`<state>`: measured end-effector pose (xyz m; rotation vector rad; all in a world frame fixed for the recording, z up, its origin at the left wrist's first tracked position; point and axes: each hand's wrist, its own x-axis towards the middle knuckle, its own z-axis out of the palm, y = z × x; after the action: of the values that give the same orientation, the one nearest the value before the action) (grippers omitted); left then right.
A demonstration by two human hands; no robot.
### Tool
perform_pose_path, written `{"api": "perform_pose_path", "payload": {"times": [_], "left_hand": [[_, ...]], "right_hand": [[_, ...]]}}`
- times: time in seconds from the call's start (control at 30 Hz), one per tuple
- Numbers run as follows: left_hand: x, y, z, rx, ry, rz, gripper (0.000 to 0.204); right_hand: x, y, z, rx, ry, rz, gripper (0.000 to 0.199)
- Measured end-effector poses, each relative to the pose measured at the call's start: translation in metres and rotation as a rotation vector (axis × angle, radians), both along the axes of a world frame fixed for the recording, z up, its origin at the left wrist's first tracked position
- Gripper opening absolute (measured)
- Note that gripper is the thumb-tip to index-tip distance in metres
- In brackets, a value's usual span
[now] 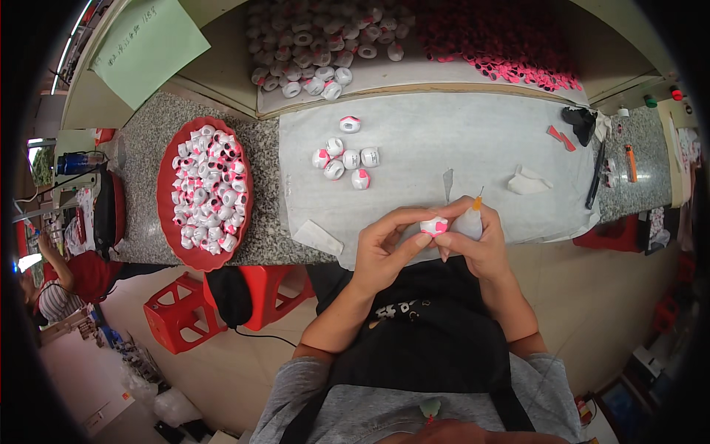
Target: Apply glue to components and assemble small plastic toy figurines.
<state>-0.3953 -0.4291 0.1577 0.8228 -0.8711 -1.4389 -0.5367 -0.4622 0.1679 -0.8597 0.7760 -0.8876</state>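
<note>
In front of my chest, my left hand [381, 248] pinches a small rounded white and pink plastic piece [434, 226] between thumb and fingers. My right hand [484, 248] meets it from the other side, its thumb tip against the piece. Tucked in the same hand is a translucent squeeze bottle [469, 223], its orange tip and thin needle pointing up. Beyond my hands, several similar white and pink pieces [351, 157] lie in a loose group on the pale sheet [436, 148], with one piece [350, 123] a little apart at the back.
To the left, a red scalloped tray [164, 194] holds many white and pink pieces. A shelf at the back carries piles of white pieces [325, 44] and small pink parts [503, 59]. Crumpled tissue [529, 181] and a black pen [595, 177] lie right. Red stools [185, 314] stand below.
</note>
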Motion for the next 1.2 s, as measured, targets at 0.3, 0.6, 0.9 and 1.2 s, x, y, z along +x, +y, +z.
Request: {"api": "perform_pose_path", "payload": {"times": [0.3, 0.6, 0.9, 1.2], "left_hand": [[-0.002, -0.002, -0.006, -0.122, -0.044, -0.024, 0.02], [0.038, -0.082, 0.004, -0.539, -1.245, 0.067, 0.022], [0.036, -0.148, 0.033, -0.617, -1.456, 0.283, 0.02], [0.021, -0.171, 0.023, -0.433, -1.323, 0.239, 0.019]], "right_hand": [[-0.005, 0.002, -0.003, -0.078, -0.059, 0.041, 0.02], [-0.015, -0.019, 0.002, -0.106, 0.171, -0.204, 0.034], [-0.019, -0.017, 0.012, -0.135, 0.153, -0.234, 0.036], [-0.039, 0.002, 0.016, -0.204, 0.093, -0.209, 0.029]]}}
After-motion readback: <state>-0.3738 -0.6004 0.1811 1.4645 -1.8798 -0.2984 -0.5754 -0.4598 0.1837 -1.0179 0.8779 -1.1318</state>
